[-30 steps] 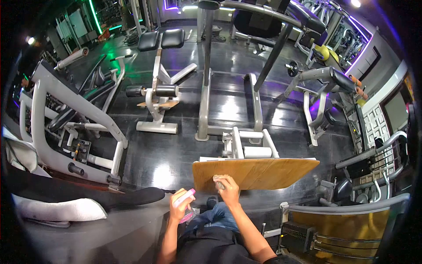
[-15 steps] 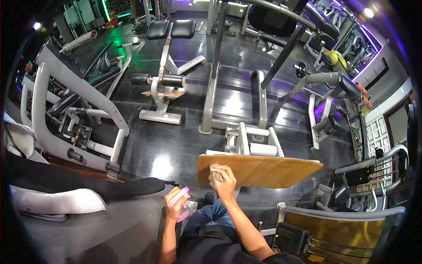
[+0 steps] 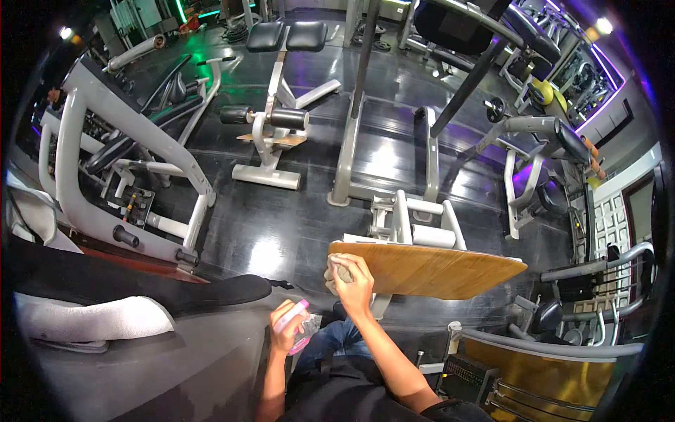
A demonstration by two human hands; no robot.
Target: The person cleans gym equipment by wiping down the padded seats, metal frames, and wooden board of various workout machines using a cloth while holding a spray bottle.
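Note:
In my right hand [image 3: 355, 283] is a crumpled beige cloth [image 3: 333, 274], pressed to the left end of a wooden board [image 3: 429, 271]. The board is tilted and mounted on a light grey machine frame [image 3: 425, 235]. My left hand [image 3: 283, 328] is wrapped around the neck of a spray bottle [image 3: 302, 337] with a pink and white top and a clear body. The bottle is held upright, low and to the left of the board. Part of its body is hidden by my fingers.
A grey machine frame [image 3: 77, 141] stands at left beside a black padded arm [image 3: 232, 292]. A padded bench [image 3: 271, 126] stands ahead on the dark floor [image 3: 267, 232]. At lower right is a machine with a curved grey rail [image 3: 548, 349].
My right hand and the cloth have slid left to the board's left edge. The whole scene has shifted slightly right in view. The left hand still holds the spray bottle.

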